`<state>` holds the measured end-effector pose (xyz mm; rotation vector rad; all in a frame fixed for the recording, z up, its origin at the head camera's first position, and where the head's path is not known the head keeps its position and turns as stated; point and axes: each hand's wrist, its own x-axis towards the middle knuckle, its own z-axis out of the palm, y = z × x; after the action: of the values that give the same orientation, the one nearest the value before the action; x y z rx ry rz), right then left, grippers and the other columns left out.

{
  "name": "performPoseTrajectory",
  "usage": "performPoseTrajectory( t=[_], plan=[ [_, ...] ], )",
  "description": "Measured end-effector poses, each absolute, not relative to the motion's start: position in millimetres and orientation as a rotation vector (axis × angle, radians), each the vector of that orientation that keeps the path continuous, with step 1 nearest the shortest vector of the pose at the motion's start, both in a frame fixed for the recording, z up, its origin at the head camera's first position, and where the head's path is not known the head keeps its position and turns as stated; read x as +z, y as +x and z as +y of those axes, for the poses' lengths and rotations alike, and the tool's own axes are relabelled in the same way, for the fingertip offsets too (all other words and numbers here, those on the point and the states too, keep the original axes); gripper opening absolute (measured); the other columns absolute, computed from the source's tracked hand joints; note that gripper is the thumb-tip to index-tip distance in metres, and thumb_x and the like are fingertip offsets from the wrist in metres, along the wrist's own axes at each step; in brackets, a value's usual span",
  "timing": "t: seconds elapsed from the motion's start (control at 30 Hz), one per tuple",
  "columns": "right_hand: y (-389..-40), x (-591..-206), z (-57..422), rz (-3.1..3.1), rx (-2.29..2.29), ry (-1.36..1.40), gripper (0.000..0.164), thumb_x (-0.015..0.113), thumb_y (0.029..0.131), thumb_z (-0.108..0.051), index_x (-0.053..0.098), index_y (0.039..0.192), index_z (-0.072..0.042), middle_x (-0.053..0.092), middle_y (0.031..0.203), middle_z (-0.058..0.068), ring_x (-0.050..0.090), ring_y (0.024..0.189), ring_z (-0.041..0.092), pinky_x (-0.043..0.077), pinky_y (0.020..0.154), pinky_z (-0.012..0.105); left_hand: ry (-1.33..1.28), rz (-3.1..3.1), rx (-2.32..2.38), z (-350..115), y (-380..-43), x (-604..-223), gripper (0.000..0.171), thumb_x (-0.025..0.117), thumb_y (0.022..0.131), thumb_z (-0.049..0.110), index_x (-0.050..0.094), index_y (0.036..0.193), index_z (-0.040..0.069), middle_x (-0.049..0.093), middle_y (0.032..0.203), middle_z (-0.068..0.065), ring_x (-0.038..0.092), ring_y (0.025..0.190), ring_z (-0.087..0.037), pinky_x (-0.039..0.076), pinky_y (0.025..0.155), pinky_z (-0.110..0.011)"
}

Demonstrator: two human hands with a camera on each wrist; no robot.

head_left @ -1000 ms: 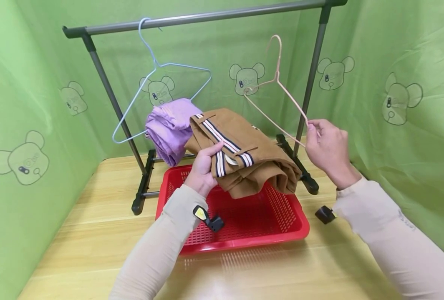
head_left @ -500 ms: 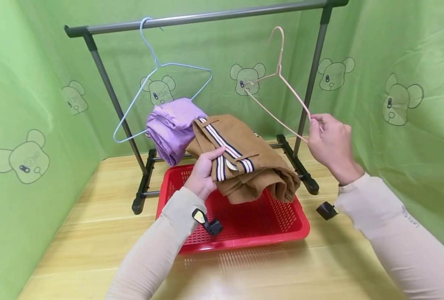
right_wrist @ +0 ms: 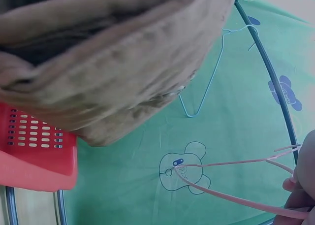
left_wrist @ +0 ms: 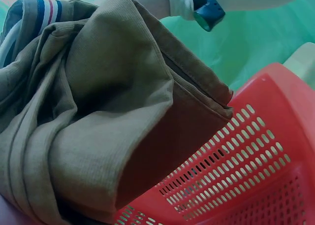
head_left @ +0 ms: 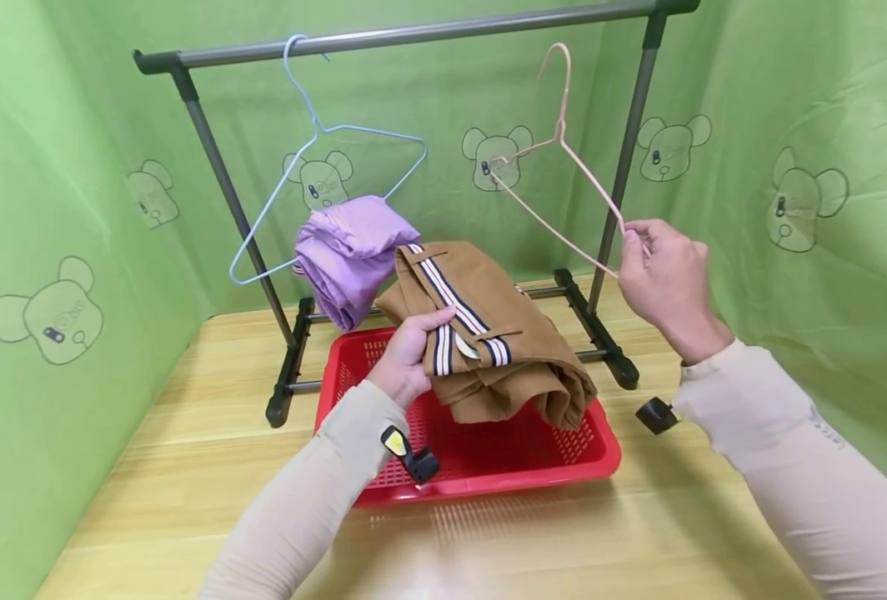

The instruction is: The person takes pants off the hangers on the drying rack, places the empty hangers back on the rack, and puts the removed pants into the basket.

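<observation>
My left hand (head_left: 412,354) grips a folded pair of brown trousers (head_left: 488,292) by the waistband, thumb over its striped trim. The trousers are held above a red basket (head_left: 488,482); in the left wrist view their folds (left_wrist: 108,87) fill the left side. At the right, my right hand (head_left: 669,271) pinches a pink hanger (head_left: 592,179) near one lower corner. The hanger's hook points up, below the rack's bar and apart from it. A light blue hanger (head_left: 267,204) hangs on the bar at the left, with a folded purple garment (head_left: 353,237) over its lower rod.
A grey metal clothes rack (head_left: 436,35) with black feet (head_left: 616,367) stands behind the basket on a wooden table (head_left: 158,467). Green curtains (head_left: 53,192) printed with bear heads surround it on the back and both sides.
The right hand has lifted the pink hanger slightly up and to the right. The left hand has lowered the brown trousers a little and drawn them nearer. The blue hanger stays put.
</observation>
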<state>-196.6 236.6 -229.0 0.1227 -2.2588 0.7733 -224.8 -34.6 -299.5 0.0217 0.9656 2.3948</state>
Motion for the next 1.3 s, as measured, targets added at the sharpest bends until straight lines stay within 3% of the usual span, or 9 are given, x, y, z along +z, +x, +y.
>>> performPoseTrajectory(
  t=[1.3],
  plan=[
    [-199.1,-223.2,240.9,-2.289,0.799,0.045,0.033,0.043,0.102,-0.015,0.061,0.117,0.008,0.063,0.087,0.025,0.041,0.049,0.011,0.030,0.037,0.019,0.086,1.018,2.315,-42.1,-207.9,-311.8,0.020,0.045,0.099,0.012,0.060,0.089,0.005,0.068,0.078,-0.006,0.068,0.070,-0.015,0.057,0.066,-0.026]
  ],
)
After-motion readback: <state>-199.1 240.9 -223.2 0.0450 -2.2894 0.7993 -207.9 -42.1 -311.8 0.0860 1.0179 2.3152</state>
